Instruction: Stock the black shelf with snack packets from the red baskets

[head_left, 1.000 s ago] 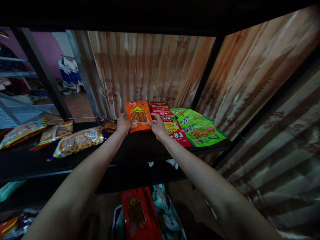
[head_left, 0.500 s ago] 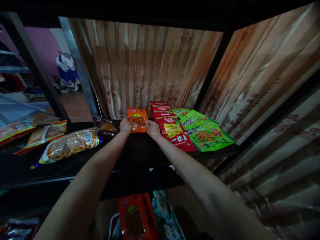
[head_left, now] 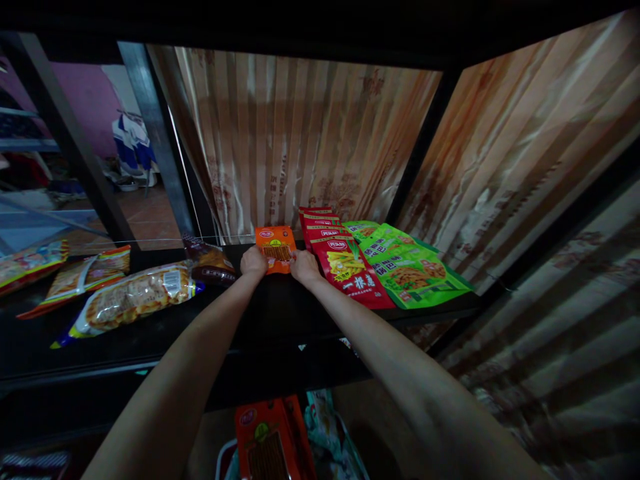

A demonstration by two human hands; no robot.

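Note:
An orange snack packet with a see-through window lies at the back of the black shelf. My left hand is closed on its left edge, and my right hand pinches its right edge. Just right of my right hand is an overlapping row of red snack packets. Beyond those lie several green snack bags. To the left of my left hand sits a brown snack packet. My fingertips are partly hidden behind the orange packet's sides.
Further left are a long bag of biscuits, an orange-edged bag and a colourful bag. More orange packets stand in a container below the shelf. Dark metal posts and a patterned curtain border the shelf.
The orange packet, held in both hands, has moved slightly further back and lower on the shelf. My view has tilted up a little, so the shelf appears lower.

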